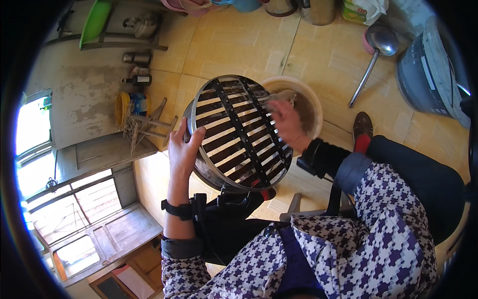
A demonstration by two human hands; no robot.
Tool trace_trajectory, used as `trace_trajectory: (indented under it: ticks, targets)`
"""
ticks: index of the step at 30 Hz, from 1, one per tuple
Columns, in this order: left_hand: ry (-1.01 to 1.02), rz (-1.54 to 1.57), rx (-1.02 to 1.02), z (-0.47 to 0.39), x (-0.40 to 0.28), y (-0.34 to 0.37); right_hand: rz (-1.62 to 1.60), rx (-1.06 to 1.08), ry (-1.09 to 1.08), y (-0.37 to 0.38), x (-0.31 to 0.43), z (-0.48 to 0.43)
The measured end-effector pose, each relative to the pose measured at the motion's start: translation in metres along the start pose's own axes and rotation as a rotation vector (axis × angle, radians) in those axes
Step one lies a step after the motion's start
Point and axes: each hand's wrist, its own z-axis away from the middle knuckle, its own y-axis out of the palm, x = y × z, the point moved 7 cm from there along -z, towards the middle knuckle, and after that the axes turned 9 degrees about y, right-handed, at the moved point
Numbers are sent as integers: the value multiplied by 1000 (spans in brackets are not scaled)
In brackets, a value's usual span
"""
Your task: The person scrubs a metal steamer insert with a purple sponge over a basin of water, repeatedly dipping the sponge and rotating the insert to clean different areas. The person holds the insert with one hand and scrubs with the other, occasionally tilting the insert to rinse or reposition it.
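Note:
A round metal steamer tier [244, 132] with dark slats across its base is held tilted in front of me. My left hand [183, 145] grips its left rim, thumb on the near side. At its right edge, my right hand [285, 121] is blurred by motion, fingers over the slats. A pale, wet-looking cloth [284, 96] shows at these fingers; its outline is blurred. Partly hidden behind the steamer and my right hand, a pale round basin [317, 108] of cloudy water stands on the floor.
A steel ladle [368, 71] rests near a pink bowl at the upper right. Beyond it stands a large dark bucket [422, 71]. To the left are a folding stool [149, 125] and a yellow bucket [123, 106]. A dark seat [414, 183] is at my right.

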Motion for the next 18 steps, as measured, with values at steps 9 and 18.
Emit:
trace_trajectory:
  ticks: [9, 18]
  targets:
    - [33, -129, 6, -1, -15, 3, 169, 87, 68, 6, -2, -36]
    - [7, -16, 29, 2, -8, 5, 234, -28, -231, 7, 25, -22]
